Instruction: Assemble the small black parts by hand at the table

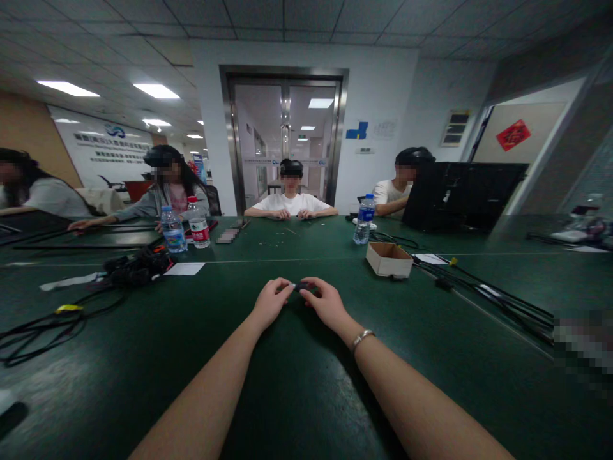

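Over the green table (297, 358), both of my hands meet around a small dark object (301, 287) with a lighter tip at its left end. My left hand (272, 300) pinches that light tip between thumb and fingertips. From the other side, my right hand (328, 303), with a silver bracelet at the wrist, closes its thumb and fingers on the dark body. The object is too small in the picture to name its kind. An open cardboard box (389, 260) stands farther off to the right.
Bottles (173, 230) and a black cable bundle (136, 265) lie to the left. Another water bottle (364, 220), cables (488, 294) and a black monitor (462, 195) are on the right. Small bits lie toward the person opposite (291, 201); other people sit around the table.
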A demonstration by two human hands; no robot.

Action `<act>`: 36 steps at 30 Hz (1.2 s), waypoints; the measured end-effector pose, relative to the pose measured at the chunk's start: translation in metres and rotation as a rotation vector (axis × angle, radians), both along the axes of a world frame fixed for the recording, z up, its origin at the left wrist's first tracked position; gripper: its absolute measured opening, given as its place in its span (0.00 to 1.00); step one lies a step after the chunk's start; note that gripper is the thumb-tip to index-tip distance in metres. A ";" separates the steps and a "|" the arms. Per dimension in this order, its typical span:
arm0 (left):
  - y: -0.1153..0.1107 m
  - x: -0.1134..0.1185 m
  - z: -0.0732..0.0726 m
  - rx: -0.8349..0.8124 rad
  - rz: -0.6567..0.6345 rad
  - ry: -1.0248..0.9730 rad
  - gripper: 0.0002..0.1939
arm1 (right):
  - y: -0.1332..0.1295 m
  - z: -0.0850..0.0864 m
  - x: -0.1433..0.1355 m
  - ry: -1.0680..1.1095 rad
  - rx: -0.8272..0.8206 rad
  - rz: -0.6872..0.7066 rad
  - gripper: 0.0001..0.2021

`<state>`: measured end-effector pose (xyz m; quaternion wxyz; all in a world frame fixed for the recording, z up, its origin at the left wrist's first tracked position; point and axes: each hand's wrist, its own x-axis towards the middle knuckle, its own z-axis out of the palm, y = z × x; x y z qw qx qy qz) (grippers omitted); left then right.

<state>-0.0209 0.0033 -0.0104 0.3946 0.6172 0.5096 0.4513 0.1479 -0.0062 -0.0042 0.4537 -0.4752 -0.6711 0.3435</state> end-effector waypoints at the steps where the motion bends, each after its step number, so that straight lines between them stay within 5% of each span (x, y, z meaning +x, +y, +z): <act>1: -0.001 0.000 0.001 0.001 -0.006 -0.008 0.13 | 0.000 0.000 0.000 -0.002 0.002 -0.004 0.16; 13: -0.007 0.004 0.010 -0.057 0.045 -0.050 0.14 | 0.000 0.000 0.000 -0.003 -0.007 0.003 0.16; 36: 0.006 0.001 -0.005 0.006 0.014 -0.071 0.12 | -0.003 0.005 -0.001 0.011 -0.017 -0.001 0.15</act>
